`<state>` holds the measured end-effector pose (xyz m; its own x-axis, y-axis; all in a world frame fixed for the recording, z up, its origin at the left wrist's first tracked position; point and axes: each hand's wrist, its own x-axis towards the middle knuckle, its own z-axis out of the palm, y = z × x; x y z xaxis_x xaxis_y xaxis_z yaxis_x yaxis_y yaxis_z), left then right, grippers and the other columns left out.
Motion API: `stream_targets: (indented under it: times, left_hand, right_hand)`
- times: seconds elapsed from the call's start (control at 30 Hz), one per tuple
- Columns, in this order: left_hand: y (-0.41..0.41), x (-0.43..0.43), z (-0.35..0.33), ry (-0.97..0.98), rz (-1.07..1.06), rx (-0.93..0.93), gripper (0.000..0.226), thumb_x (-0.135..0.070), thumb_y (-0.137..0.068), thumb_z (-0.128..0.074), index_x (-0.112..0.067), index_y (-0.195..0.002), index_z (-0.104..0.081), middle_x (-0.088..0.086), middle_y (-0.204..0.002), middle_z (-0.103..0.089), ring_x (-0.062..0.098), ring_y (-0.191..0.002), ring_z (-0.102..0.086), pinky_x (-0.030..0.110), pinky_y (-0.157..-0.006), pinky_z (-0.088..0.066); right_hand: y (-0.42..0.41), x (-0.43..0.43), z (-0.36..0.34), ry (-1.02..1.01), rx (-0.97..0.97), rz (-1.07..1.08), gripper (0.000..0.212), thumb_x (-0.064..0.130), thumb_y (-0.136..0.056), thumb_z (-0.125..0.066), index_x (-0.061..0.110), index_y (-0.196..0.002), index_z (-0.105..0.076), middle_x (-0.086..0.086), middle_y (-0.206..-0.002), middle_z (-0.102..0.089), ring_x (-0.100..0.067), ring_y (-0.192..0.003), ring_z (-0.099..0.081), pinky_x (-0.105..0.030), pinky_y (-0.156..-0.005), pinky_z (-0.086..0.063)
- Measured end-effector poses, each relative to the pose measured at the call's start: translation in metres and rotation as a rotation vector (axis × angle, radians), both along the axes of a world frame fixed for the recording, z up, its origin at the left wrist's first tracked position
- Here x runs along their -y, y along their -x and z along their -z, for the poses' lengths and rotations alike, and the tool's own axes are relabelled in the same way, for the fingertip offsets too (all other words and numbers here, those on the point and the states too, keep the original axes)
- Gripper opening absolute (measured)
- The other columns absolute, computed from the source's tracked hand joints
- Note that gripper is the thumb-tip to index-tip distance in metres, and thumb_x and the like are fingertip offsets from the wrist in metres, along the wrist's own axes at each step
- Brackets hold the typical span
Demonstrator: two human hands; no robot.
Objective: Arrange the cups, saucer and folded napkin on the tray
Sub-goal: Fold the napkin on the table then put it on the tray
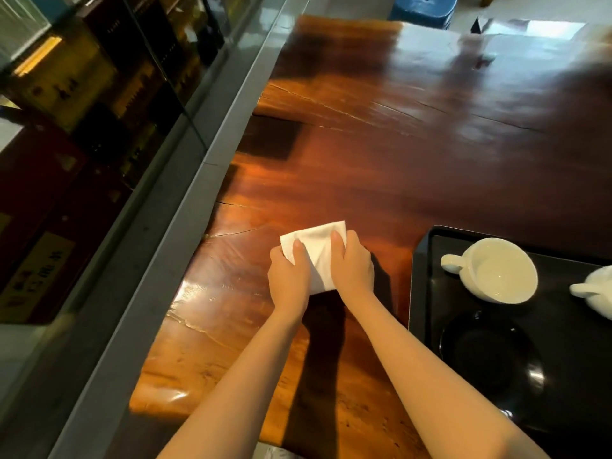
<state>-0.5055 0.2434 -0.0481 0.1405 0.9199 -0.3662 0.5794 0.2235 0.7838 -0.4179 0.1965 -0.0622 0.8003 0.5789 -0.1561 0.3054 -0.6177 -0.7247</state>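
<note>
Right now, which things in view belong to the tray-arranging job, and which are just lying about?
Job:
white napkin, held by left hand and right hand
black tray
white cup
second white cup, cut off at the frame edge
black saucer

Lying about:
blue stool
glass cabinet

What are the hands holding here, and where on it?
Both hands grip the white napkin on the table: the left hand at its left edge, the right hand at its right edge, thumbs on top.
</note>
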Motion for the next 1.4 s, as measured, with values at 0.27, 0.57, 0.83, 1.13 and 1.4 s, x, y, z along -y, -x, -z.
stream_targets:
  times: [0.27, 0.57, 0.83, 1.13, 1.4]
  left_hand:
    - [-0.005, 0.001, 0.003, -0.081, 0.078, -0.156, 0.045, -0.043, -0.097, -0.031, -0.004, -0.108, -0.050, 0.014, -0.103, -0.064, 0.018, -0.078, -0.051, 0.028, -0.061, -0.039]
    - [-0.020, 0.017, -0.013, -0.101, 0.156, -0.117, 0.043, -0.044, -0.097, -0.027, -0.007, -0.101, -0.047, 0.012, -0.097, -0.062, 0.025, -0.081, -0.054, 0.034, -0.064, -0.041]
    - [-0.049, 0.073, -0.052, -0.139, 0.261, 0.002, 0.036, -0.046, -0.097, -0.027, -0.015, -0.096, -0.045, 0.001, -0.088, -0.054, 0.022, -0.079, -0.055, 0.034, -0.068, -0.049]
    - [-0.115, 0.190, -0.105, -0.225, 0.439, 0.229, 0.036, -0.041, -0.096, -0.032, -0.011, -0.084, -0.047, -0.004, -0.068, -0.051, 0.012, -0.060, -0.048, 0.032, -0.051, -0.035]
    - [-0.166, 0.322, -0.073, -0.087, 0.465, 0.140, 0.034, -0.042, -0.097, -0.032, -0.012, -0.090, -0.048, 0.003, -0.081, -0.056, 0.025, -0.077, -0.057, 0.033, -0.062, -0.039]
  right_hand:
    - [0.004, 0.002, 0.008, 0.237, 0.079, 0.111, 0.048, 0.046, -0.098, -0.023, 0.011, -0.097, -0.056, -0.005, -0.087, -0.064, -0.020, -0.078, -0.062, -0.033, -0.069, -0.051]
    - [-0.007, 0.026, -0.021, 0.273, 0.045, 0.212, 0.053, 0.045, -0.099, -0.019, 0.008, -0.107, -0.056, -0.014, -0.104, -0.067, -0.031, -0.098, -0.063, -0.038, -0.081, -0.048]
    - [-0.028, 0.097, -0.076, 0.432, 0.289, 0.116, 0.030, 0.025, -0.100, -0.037, 0.012, -0.125, -0.047, -0.010, -0.112, -0.062, -0.023, -0.098, -0.065, -0.030, -0.076, -0.054]
    - [-0.079, 0.231, -0.121, -0.147, 0.104, 0.510, 0.038, 0.040, -0.099, -0.026, 0.012, -0.092, -0.051, -0.003, -0.076, -0.056, -0.020, -0.073, -0.057, -0.031, -0.056, -0.043]
    - [-0.126, 0.364, -0.089, -0.066, 0.094, 0.531, 0.037, 0.044, -0.098, -0.025, 0.020, -0.079, -0.045, 0.011, -0.066, -0.048, -0.004, -0.061, -0.051, -0.019, -0.046, -0.033]
